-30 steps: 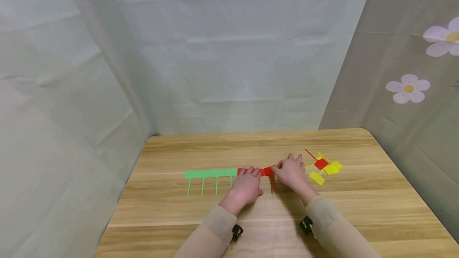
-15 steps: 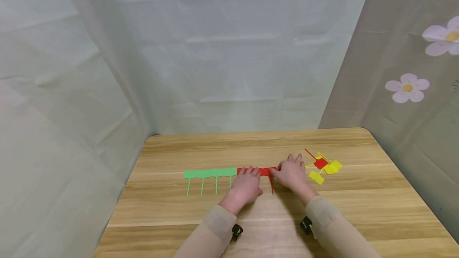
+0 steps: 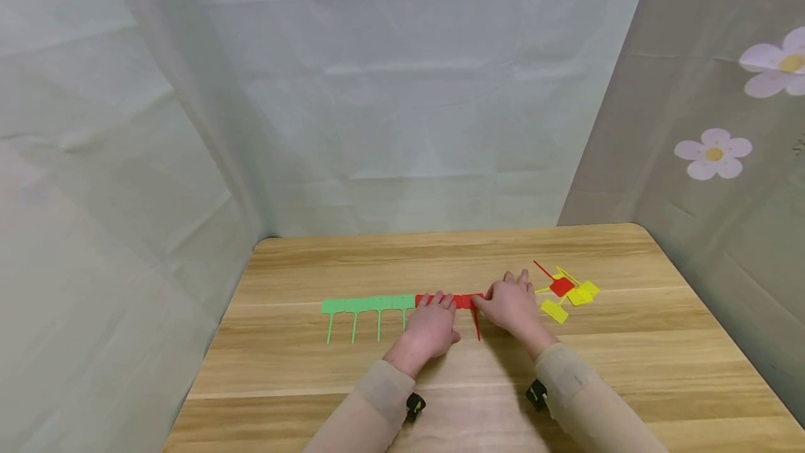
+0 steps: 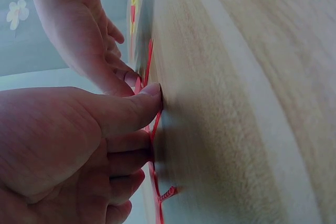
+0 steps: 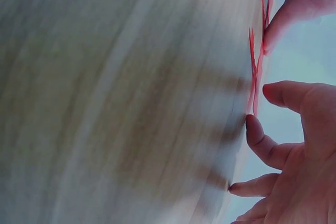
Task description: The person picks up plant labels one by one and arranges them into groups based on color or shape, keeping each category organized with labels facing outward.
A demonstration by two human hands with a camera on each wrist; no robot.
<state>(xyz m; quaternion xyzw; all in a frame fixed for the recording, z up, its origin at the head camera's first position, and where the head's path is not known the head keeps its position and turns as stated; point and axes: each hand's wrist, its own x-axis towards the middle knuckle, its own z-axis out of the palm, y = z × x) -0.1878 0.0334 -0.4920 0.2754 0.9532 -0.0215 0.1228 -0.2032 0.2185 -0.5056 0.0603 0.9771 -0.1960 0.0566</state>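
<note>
In the head view, a row of flat marker cable ties lies on the wooden table: several green marker cable ties on the left, then red ones on the right, straps towards me. My left hand rests over the red part of the row, its fingers fairly straight and hiding some of it. At the right end, my right hand holds the last red marker cable tie by its tag edge. Its thumb and index finger stand at that edge in the right wrist view.
Right of my right hand lies a loose pile of yellow marker cable ties with a red one on top. Pale cloth walls stand behind and beside the wooden table.
The last red marker cable tie has shifted slightly and straightened in line with the row, its strap now turned a little right. My left hand has stayed in place.
</note>
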